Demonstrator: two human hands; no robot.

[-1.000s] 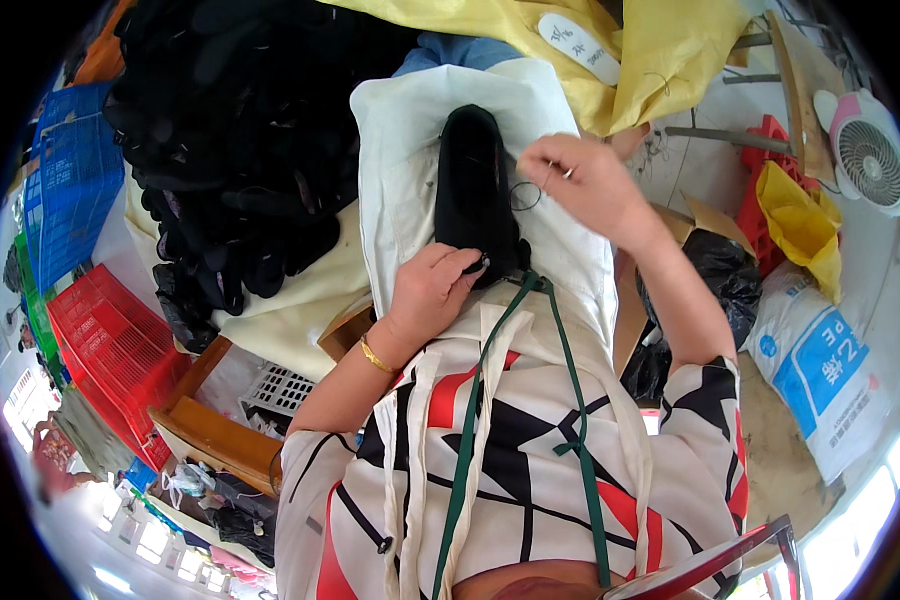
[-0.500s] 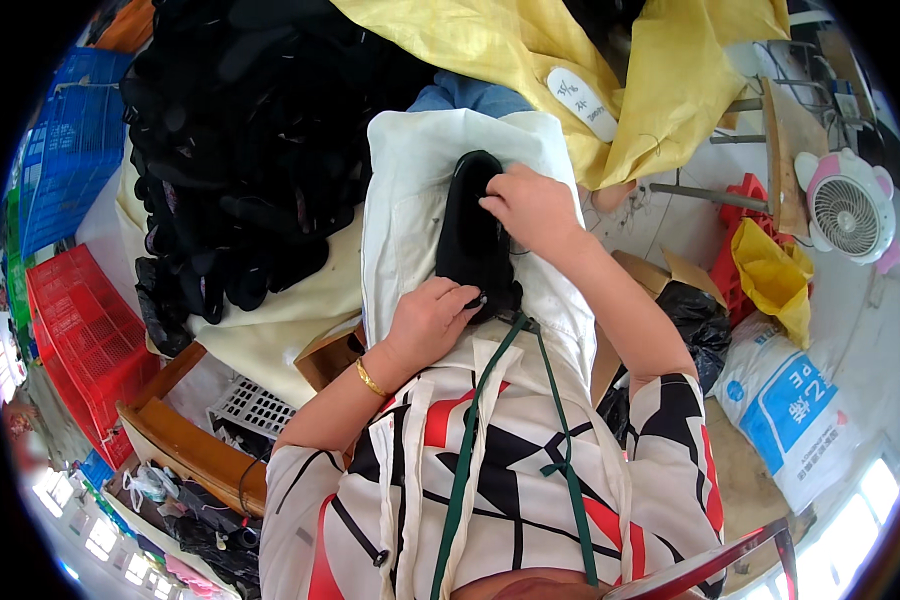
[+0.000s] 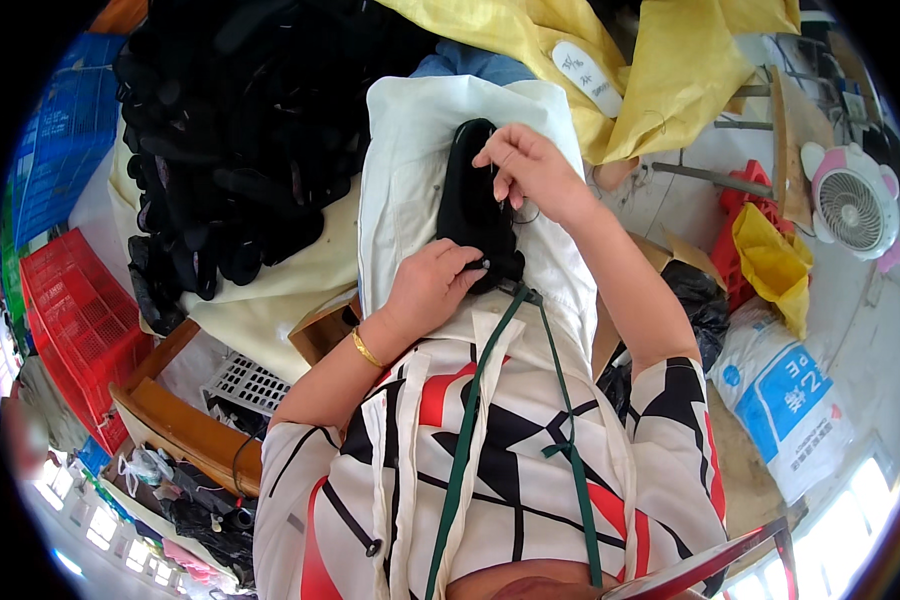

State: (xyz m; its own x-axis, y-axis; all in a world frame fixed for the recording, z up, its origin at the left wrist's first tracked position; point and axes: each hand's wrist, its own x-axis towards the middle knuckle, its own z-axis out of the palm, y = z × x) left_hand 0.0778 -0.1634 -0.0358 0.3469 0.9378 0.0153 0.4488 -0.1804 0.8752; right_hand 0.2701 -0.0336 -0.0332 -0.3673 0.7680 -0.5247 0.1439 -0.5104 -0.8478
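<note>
On the white cloth [image 3: 400, 180] over my lap lies a black shoe [image 3: 462, 185], its long axis pointing away from me. My left hand [image 3: 432, 285] grips the shoe's near end, thumb and fingers pressed together on the black material. A small light spot shows at those fingertips; I cannot tell what it is. Over the shoe's right edge hovers my right hand [image 3: 530, 172], thumb and forefinger pinched and the other fingers curled. Whatever the pinch holds is too small to make out. Near its lower fingers a thin dark loop, like thread, shows against the cloth.
A large heap of black shoes [image 3: 240, 130] lies at the far left, beside red [image 3: 80, 330] and blue crates [image 3: 65, 140]. Yellow sheeting [image 3: 670, 90] with a white insole [image 3: 586, 78] spreads ahead. To the right are a fan [image 3: 855, 205] and a white sack [image 3: 785, 400].
My right hand has lifted slightly off the shoe's edge, its fingers turning downward. The left hand keeps its grip. The whole view has shifted a little.
</note>
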